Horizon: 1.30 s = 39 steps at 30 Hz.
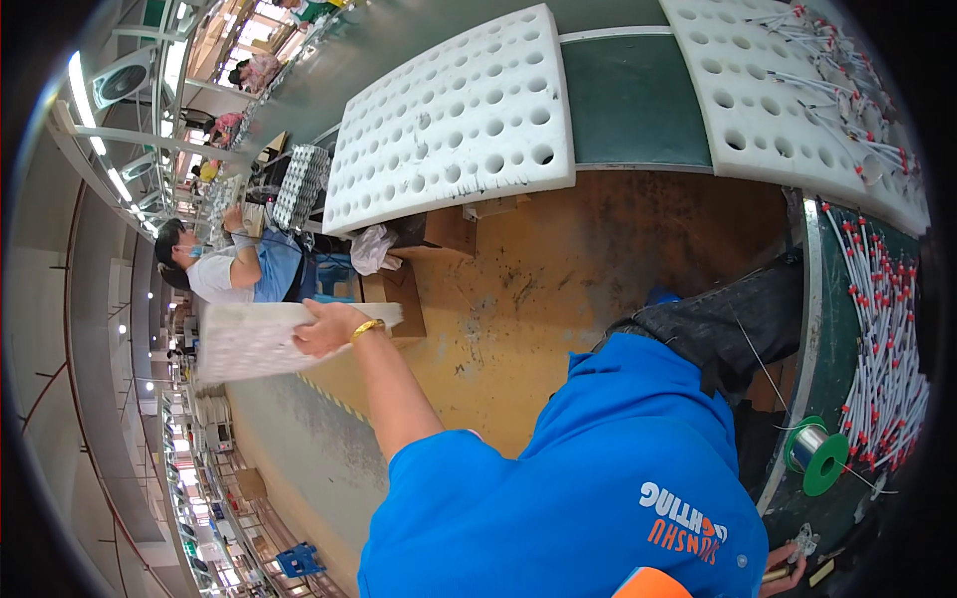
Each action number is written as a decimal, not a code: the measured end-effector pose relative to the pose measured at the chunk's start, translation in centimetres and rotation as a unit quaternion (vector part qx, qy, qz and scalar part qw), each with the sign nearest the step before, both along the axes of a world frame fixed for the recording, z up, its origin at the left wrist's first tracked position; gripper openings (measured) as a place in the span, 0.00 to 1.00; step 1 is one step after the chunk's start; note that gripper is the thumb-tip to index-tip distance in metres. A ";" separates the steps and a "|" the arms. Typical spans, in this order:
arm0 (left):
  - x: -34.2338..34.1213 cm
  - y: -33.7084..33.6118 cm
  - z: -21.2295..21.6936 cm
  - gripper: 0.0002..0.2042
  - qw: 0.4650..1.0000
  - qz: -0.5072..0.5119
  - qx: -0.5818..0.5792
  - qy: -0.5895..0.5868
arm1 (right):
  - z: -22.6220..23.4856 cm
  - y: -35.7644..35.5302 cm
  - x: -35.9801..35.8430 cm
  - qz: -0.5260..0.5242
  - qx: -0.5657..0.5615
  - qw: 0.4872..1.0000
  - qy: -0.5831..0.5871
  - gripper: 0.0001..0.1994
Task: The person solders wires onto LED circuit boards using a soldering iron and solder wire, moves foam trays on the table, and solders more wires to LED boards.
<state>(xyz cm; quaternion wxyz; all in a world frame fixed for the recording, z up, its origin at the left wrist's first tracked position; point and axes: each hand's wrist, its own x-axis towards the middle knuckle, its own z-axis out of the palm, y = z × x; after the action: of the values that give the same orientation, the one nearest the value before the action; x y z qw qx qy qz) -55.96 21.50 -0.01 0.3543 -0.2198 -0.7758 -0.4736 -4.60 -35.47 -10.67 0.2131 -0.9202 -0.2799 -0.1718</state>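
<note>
My left hand [329, 329] is stretched far out to the left, a gold bracelet at its wrist. Its fingers are closed on the edge of a white foam tray [249, 344] with rows of dimples, held in the air above the floor. At the lower right edge, my right hand [786, 572] is only partly in view, its fingers curled. A small clear or silvery piece [805, 541] shows at its fingertips; what else lies in the fingers is hidden. Beside that hand, a green spool of silvery wire [819, 456] rests on the dark green bench [835, 309].
Two big white foam boards with holes [449, 120] [733, 100] lie on the far bench. Many white, red-tipped leads [882, 349] cover the right bench. Cardboard boxes [439, 234] stand on the floor under the bench. A seated co-worker [224, 264] is at the left.
</note>
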 end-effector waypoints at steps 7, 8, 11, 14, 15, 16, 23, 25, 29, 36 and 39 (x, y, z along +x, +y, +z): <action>0.2 -2.8 -12.3 0.25 0.913 0.036 -0.199 -0.354 | 1.1 -0.1 -0.1 -0.020 -0.008 0.999 -0.026 0.10; 1.8 -3.2 -12.7 0.24 0.893 0.038 -0.194 -0.404 | 1.2 0.0 -0.1 -0.026 -0.010 0.999 -0.029 0.10; 0.5 -2.6 -18.2 0.20 0.844 0.000 -0.142 -0.517 | 1.4 0.7 0.0 -0.037 -0.015 0.999 -0.034 0.10; -2.5 -1.1 -23.9 0.17 0.742 -0.020 -0.052 -0.668 | 1.8 1.5 -0.5 -0.049 -0.023 0.997 -0.046 0.10; -2.3 -0.2 -24.9 0.16 0.712 -0.037 0.014 -0.701 | 2.6 1.3 -1.3 -0.060 -0.027 0.996 -0.059 0.10; -2.8 0.2 -25.2 0.15 0.690 -0.044 0.083 -0.718 | 2.7 1.8 -1.2 -0.059 -0.034 0.996 -0.057 0.10; -5.8 5.2 -21.2 0.19 0.770 -0.089 -0.012 -0.632 | 3.1 6.3 -1.5 -0.055 -0.072 0.994 -0.057 0.10; -8.2 7.5 -21.9 0.19 0.764 -0.173 -0.029 -0.622 | 3.0 7.1 -2.4 -0.070 -0.073 0.993 -0.060 0.10; -21.7 14.0 -25.7 0.26 0.793 -0.396 -0.071 -0.457 | 0.9 9.0 -7.4 -0.145 -0.051 0.986 -0.066 0.10; -15.1 20.0 -28.4 0.27 0.632 -0.641 -0.428 -0.085 | -0.1 9.1 -12.9 -0.266 -0.033 0.957 -0.108 0.10; -6.5 15.3 -34.4 0.25 0.499 -0.642 -0.579 0.062 | 0.4 8.9 -13.6 -0.294 -0.025 0.947 -0.127 0.10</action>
<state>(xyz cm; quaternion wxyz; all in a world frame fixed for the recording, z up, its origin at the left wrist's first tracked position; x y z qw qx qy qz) -62.45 36.79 -34.39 -0.2070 -0.8420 -0.4982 -0.0006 -18.20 -26.53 -10.25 0.0933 -0.9372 -0.0255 -0.3351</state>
